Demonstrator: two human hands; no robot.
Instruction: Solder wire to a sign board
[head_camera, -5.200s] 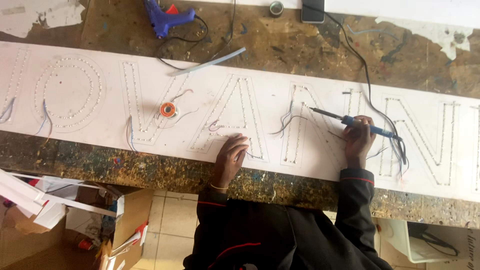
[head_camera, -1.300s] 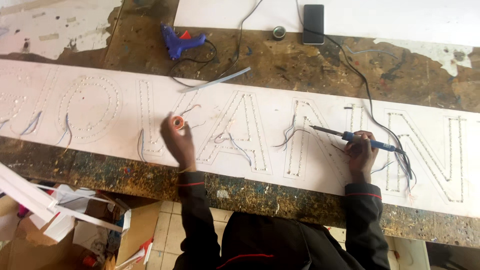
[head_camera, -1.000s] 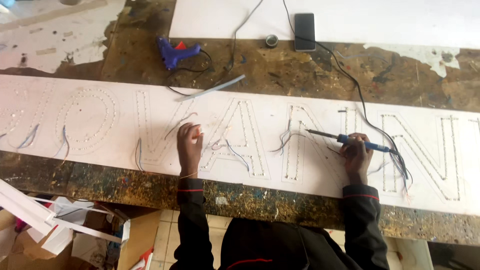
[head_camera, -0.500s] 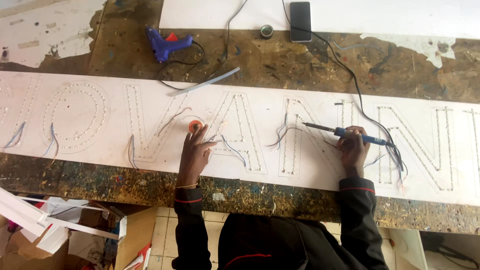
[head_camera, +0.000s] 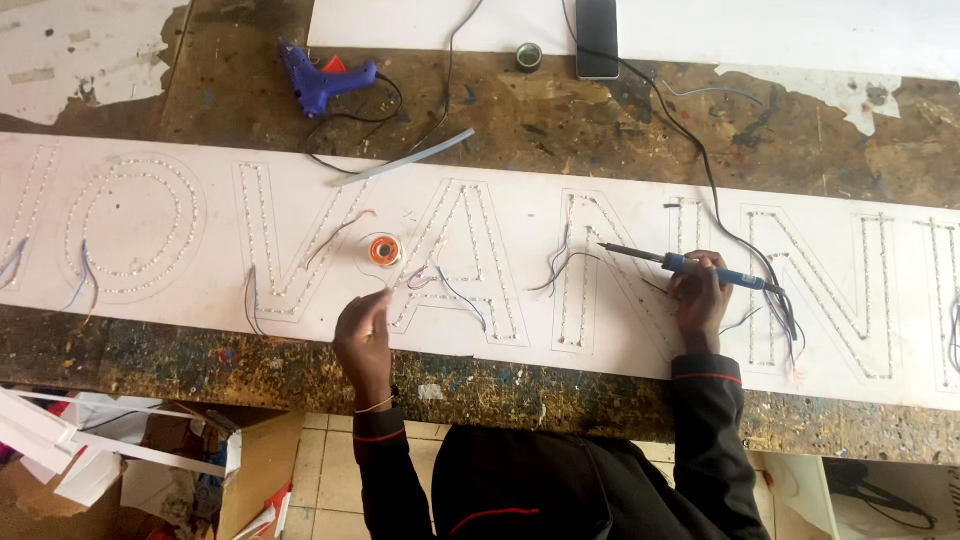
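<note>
Gripping a blue-handled soldering iron (head_camera: 690, 264), right hand (head_camera: 700, 300) over white board (head_camera: 620, 340).

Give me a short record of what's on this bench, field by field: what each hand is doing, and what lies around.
Left hand: left hand rests on the white sign board, fingers pinched just below the orange solder spool; whether it holds the thin wire is too fine to tell.
Right hand: right hand has its grip closed on the blue-handled soldering iron, tip pointing left.
Board: outlined letters dotted with small lights, loose wires.
Behind: blue glue gun, glue stick, tape roll, phone.
Surface: paint-spattered wooden bench.
</note>
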